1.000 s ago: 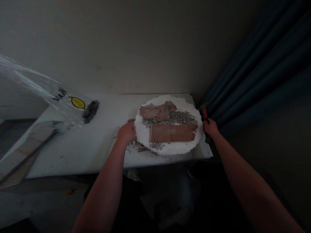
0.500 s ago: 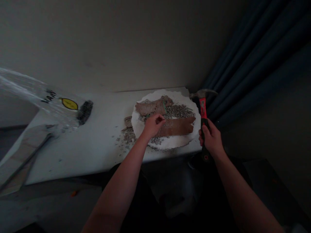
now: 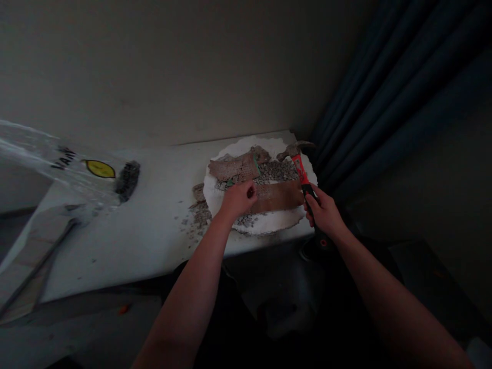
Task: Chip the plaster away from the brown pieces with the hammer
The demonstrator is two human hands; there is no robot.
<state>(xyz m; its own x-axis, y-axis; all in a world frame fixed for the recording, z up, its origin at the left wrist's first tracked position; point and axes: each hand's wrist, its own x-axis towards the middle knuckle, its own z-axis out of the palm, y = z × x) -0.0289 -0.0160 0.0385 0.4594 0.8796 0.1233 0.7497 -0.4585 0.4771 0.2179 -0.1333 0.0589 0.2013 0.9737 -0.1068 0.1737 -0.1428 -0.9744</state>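
Note:
A round white plate (image 3: 265, 228) lies at the right end of a white table (image 3: 146, 230). On the plate lie a long brown perforated board (image 3: 279, 196), a second broken board piece (image 3: 232, 166) behind it, and grey rubble (image 3: 279, 171). My left hand (image 3: 237, 199) rests closed on the left end of the long board, pinning it down. My right hand (image 3: 325, 214) grips the red and black handle of a claw hammer (image 3: 300, 166), whose steel head hangs over the far right part of the plate.
A clear plastic bag (image 3: 77, 166) with a yellow label and dark contents lies on the left of the table. Grey crumbs (image 3: 198, 215) are scattered left of the plate. Dark blue curtains (image 3: 384, 102) hang at the right; a wall stands behind. A long plank (image 3: 31, 266) leans at far left.
My right hand took the hammer from the table's right edge, lifted it, and swung its head over the plate. My left hand moved from the plate's left rim onto the long board.

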